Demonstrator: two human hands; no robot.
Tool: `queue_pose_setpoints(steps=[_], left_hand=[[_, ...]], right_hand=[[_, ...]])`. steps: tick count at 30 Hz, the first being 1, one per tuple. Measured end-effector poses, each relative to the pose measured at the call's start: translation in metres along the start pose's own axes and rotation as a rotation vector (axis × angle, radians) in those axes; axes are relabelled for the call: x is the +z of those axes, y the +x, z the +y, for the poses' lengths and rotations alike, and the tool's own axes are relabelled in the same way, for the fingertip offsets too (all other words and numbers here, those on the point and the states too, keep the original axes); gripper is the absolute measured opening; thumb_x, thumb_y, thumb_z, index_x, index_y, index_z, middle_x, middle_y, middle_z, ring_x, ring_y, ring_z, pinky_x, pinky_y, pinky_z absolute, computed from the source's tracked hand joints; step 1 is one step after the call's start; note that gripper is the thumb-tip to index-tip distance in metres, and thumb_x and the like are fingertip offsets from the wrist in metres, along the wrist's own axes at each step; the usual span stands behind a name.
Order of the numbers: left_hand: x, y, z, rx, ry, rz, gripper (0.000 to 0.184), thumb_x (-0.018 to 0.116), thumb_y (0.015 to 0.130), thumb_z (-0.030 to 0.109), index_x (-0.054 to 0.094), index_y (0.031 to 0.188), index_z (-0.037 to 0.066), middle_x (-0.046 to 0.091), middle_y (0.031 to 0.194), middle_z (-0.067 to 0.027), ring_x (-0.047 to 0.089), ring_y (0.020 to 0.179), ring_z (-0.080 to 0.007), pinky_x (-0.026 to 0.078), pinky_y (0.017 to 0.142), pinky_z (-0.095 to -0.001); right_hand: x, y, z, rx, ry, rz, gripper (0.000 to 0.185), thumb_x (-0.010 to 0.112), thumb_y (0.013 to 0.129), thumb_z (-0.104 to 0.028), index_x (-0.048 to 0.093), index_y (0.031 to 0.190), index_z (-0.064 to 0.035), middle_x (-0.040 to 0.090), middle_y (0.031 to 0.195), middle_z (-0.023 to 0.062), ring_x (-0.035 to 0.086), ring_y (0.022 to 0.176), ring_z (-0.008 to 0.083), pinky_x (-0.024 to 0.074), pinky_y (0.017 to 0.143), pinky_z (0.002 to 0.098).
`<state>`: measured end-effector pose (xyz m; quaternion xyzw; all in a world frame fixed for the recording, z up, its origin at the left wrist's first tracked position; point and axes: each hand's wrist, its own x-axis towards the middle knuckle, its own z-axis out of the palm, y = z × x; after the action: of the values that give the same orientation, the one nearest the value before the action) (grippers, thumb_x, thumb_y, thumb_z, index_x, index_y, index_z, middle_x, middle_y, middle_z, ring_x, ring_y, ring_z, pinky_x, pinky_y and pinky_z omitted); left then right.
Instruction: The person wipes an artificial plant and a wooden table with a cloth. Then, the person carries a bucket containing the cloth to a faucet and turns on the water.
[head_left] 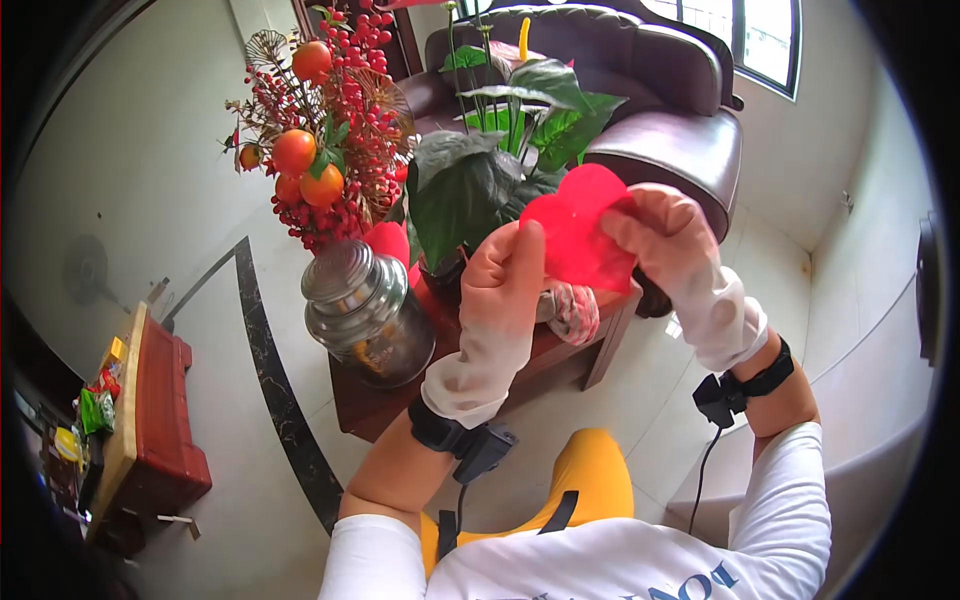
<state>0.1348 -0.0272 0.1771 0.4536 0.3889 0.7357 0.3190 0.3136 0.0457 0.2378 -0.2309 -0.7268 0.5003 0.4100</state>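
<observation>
Both my hands wear thin whitish gloves and are raised over a low table. Between them is a flat red piece with rounded lobes, which looks like an anthurium flower. My left hand pinches its left edge with the thumb on the near side. My right hand pinches its upper right edge. Just behind stands a potted plant with large dark green leaves; whether the red flower is joined to it is hidden. Under the flower, a red-and-white striped bundle sits on the table.
A lidded glass jar stands on the reddish-brown table, left of my left hand. Behind it rises a red berry and orange-fruit arrangement. A dark leather sofa is at the back, a wooden cabinet at far left.
</observation>
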Motion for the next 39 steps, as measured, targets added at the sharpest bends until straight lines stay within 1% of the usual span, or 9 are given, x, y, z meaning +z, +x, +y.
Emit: queue_pose_setpoints(steps=[4,8,10,15,26,29,34,37,39], left_hand=[[0.02,0.023,0.011,0.0,-0.214,0.076,0.03,0.053,0.106,0.028,0.065,0.113,0.001,0.073,0.091,-0.0072,0.069,0.071,-0.0123,0.056,0.064,-0.0236],[0.024,0.055,-0.011,-0.031,-0.218,0.061,0.033,0.052,0.106,0.031,0.06,0.12,0.002,0.073,0.089,-0.0086,0.067,0.064,-0.0127,0.051,0.055,-0.0237],[0.032,0.063,-0.013,-0.123,-0.162,-0.01,0.037,0.053,0.106,0.03,0.056,0.13,0.003,0.073,0.088,-0.0097,0.064,0.059,-0.0111,0.049,0.053,-0.0244],[0.035,0.066,-0.032,0.064,-0.248,-0.055,0.054,0.045,0.105,0.011,0.03,0.158,0.009,0.07,0.085,-0.0077,0.051,0.046,-0.0067,0.04,0.043,-0.0245],[0.035,0.093,-0.013,0.027,0.007,-0.107,0.057,0.036,0.109,0.02,0.015,0.162,0.013,0.071,0.086,-0.0066,0.046,0.043,-0.0064,0.037,0.041,-0.0227],[0.039,0.093,-0.004,-0.18,0.053,-0.132,0.068,0.037,0.106,0.012,-0.001,0.163,0.018,0.068,0.092,-0.007,0.046,0.044,-0.0063,0.039,0.041,-0.0237],[0.042,0.083,-0.021,0.009,0.084,-0.03,0.06,0.04,0.105,0.01,0.018,0.161,0.015,0.068,0.092,-0.0062,0.047,0.048,-0.0051,0.042,0.046,-0.0239],[0.041,0.074,-0.029,0.287,0.246,0.023,0.035,0.046,0.105,0.008,0.05,0.14,0.006,0.069,0.104,-0.0072,0.049,0.055,-0.0024,0.045,0.052,-0.0207],[0.042,0.073,-0.033,0.458,0.237,0.059,0.035,0.047,0.105,0.007,0.052,0.139,0.006,0.069,0.103,-0.0072,0.049,0.056,-0.0022,0.045,0.052,-0.0204]], right_hand=[[-0.033,0.045,-0.019,-0.6,-0.635,0.082,0.027,0.064,0.093,-0.01,0.066,0.116,0.0027,0.07,0.109,0.0119,0.066,0.1,0.02,0.0513,0.09,0.0341],[-0.039,0.084,-0.031,-0.459,-0.433,-0.065,0.03,0.062,0.092,-0.013,0.066,0.117,0.0028,0.068,0.114,0.0162,0.064,0.108,0.029,0.0482,0.097,0.0371],[-0.051,0.118,-0.02,-0.812,-0.814,-0.12,0.031,0.062,0.093,-0.016,0.066,0.117,0.0022,0.068,0.112,0.0159,0.064,0.105,0.03,0.0476,0.097,0.0363],[-0.057,0.146,0.003,-0.224,-0.143,-0.192,0.02,0.061,0.096,-0.012,0.066,0.109,0.0022,0.068,0.103,0.0064,0.064,0.097,0.0125,0.0499,0.089,0.0277],[-0.082,0.168,0.025,-0.034,0.054,-0.065,0.032,0.071,0.094,-0.016,0.065,0.121,0.0004,0.07,0.106,0.0013,0.063,0.098,0.0089,0.0481,0.088,0.025],[-0.07,0.159,0.01,-0.02,-0.035,-0.008,0.031,0.072,0.093,-0.019,0.066,0.118,-0.0024,0.069,0.098,-0.0016,0.06,0.082,0.0043,0.0447,0.067,0.0223],[-0.068,0.152,0.009,0.096,-0.079,0.008,0.025,0.073,0.094,-0.024,0.068,0.111,-0.0067,0.067,0.09,-0.0035,0.052,0.066,-0.0001,0.0333,0.048,0.0198],[-0.076,0.155,0.026,0.088,0.059,-0.103,0.021,0.07,0.096,-0.022,0.067,0.111,-0.0074,0.07,0.093,-0.0001,0.057,0.066,0.0006,0.0368,0.048,0.0193],[-0.075,0.144,0.028,0.14,0.277,-0.152,0.02,0.066,0.099,-0.018,0.065,0.114,-0.0065,0.072,0.099,0.0045,0.066,0.072,0.0054,0.0482,0.052,0.0208]])
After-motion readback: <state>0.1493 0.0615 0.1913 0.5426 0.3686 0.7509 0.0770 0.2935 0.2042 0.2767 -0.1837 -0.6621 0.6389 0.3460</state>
